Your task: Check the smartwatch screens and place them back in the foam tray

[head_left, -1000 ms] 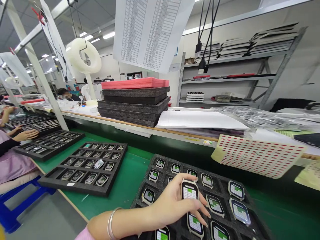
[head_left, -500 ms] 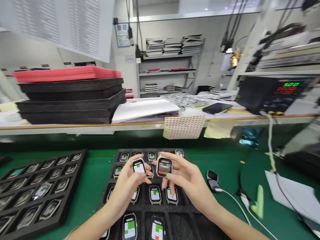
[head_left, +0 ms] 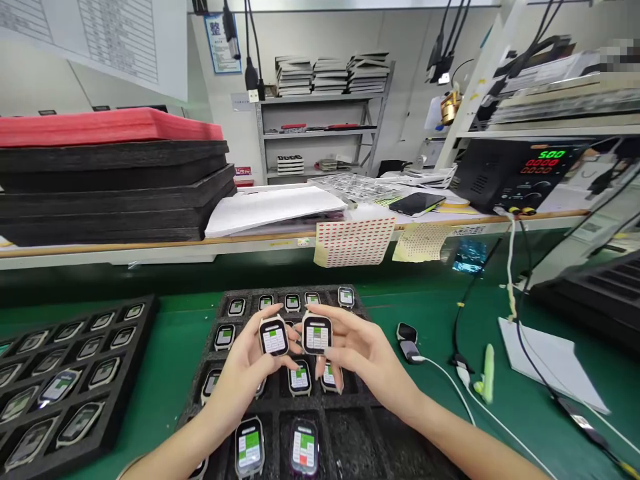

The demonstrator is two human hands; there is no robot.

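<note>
My left hand grips a cream-cased watch body with a lit white and green screen. Beside it, my right hand holds a second watch body with its screen facing me. Both hands hover over a black foam tray whose pockets hold several more lit watch bodies, such as one in the front row. The two held watches are almost touching each other.
Another black tray of watch bodies lies at the left on the green mat. Two watch bodies on a white cable and a green tool lie right of my tray. Stacked foam trays, sticker sheets and a power supply sit behind.
My view swung right from the left trays. My right hand came in holding a second watch, and its screen changed from dark with red to white. Both hands dropped slightly.
</note>
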